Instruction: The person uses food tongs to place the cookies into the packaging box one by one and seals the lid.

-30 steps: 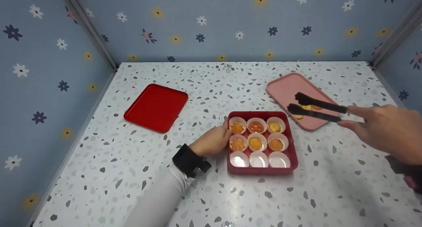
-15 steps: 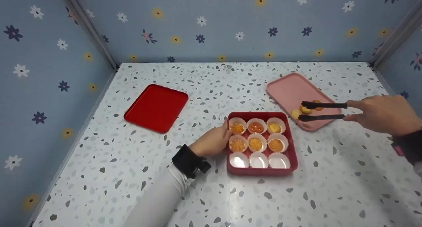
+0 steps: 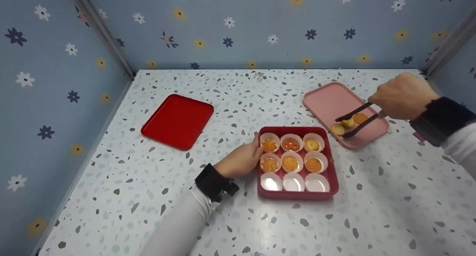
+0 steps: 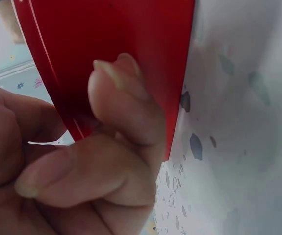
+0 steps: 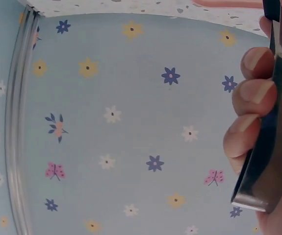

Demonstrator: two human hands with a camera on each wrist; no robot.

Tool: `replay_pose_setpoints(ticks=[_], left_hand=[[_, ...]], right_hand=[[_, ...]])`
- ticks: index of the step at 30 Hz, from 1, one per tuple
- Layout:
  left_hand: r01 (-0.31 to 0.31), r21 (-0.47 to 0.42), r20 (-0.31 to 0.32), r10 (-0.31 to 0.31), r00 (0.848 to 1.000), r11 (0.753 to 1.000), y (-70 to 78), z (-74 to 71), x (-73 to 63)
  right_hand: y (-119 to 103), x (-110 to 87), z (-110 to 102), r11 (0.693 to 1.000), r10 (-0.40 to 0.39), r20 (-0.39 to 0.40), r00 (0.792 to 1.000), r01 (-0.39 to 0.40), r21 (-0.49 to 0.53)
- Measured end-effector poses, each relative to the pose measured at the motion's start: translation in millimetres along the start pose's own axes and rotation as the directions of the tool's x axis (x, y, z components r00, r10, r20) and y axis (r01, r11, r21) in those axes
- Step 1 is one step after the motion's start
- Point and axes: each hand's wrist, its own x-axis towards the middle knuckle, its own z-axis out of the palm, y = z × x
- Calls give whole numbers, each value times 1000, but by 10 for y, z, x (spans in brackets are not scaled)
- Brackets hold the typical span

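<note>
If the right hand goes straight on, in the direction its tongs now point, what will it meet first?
Apart from the tongs, the right hand would probably meet the orange-brown cookie on the pink tray first; its height above the tray is hard to judge.

No text, label, brand, number or sign can be read in the head view or in either wrist view.
</note>
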Motion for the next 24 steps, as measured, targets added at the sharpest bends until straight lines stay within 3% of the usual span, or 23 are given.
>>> replay_pose_setpoints(ticks=[5,9,16,20,24], left_hand=[[15,-10,-1,-15,1000,1000,-4,2,-7],[15,-11,12,-15,1000,1000,-5,-8,-16],[16,-11,19,-16,1000,1000,19,-10,-21],[15,-16,24,-14,1000,1000,16,-4,-16],[-2,-1,13,2,1000,1000,-2,-7,-16]], right_hand=[[4,226,-150,997,-53,-3,999,53,-51],[41,345,-203,998,-56,50,997,58,-33],[212,338,-80,991,-6,114,993,-9,132],[324,254,99,963,32,166,986,-75,260],[389,185,251,938,61,201,978,-125,324]])
